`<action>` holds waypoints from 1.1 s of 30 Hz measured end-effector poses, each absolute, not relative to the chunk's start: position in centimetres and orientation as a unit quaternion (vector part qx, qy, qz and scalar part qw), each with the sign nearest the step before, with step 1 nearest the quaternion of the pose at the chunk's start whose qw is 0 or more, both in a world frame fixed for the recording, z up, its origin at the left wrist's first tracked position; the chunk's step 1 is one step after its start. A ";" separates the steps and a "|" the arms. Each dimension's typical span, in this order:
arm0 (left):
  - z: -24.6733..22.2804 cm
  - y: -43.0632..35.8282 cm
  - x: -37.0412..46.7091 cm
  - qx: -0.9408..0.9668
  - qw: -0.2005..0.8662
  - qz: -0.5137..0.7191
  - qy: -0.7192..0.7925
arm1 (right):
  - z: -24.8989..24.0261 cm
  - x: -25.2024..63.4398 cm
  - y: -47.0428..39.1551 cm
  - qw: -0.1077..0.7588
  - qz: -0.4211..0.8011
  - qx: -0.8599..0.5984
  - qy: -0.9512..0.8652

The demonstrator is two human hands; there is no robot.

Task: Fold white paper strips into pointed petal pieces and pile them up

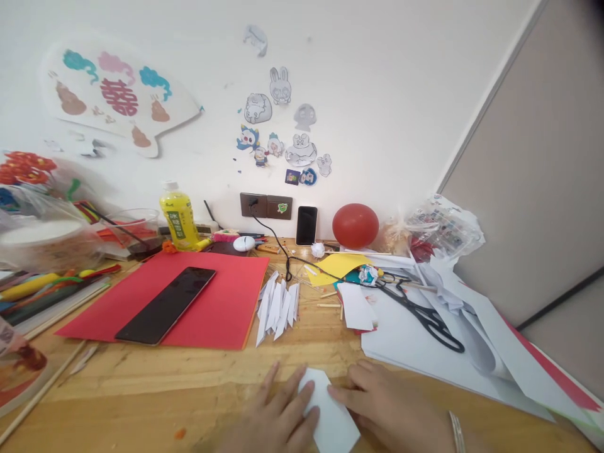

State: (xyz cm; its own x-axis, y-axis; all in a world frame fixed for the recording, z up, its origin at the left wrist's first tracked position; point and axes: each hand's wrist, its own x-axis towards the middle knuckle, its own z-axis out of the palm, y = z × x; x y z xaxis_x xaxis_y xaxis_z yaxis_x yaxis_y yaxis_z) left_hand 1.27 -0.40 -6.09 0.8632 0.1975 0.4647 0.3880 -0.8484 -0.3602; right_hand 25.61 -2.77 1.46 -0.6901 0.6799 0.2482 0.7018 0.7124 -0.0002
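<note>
A small white sheet of folded paper (327,412) lies on the wooden table at the bottom centre, its upper corners cut or folded at a slant. My left hand (278,412) rests flat with fingers spread, some fingertips on the paper's left edge. From the other side, my right hand (377,402) has its fingers curled and its thumb pressed on the paper's right edge. A bracelet (457,431) circles my right wrist. Just beyond the hands lies a bunch of narrow folded white paper strips (277,308).
Left of the strips, a black tablet (166,306) lies on red paper (231,302). To the right are white sheets (410,340) with black-handled scissors (425,314). Along the wall stand a yellow drink bottle (180,217), a phone (306,226) and a red balloon (355,225). A black cable (274,234) hangs from the socket.
</note>
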 end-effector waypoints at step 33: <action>1.0 -2.5 1.0 -0.964 0.120 -0.163 -0.173 | 0.3 25.2 -1.4 0.222 0.254 -0.326 -0.883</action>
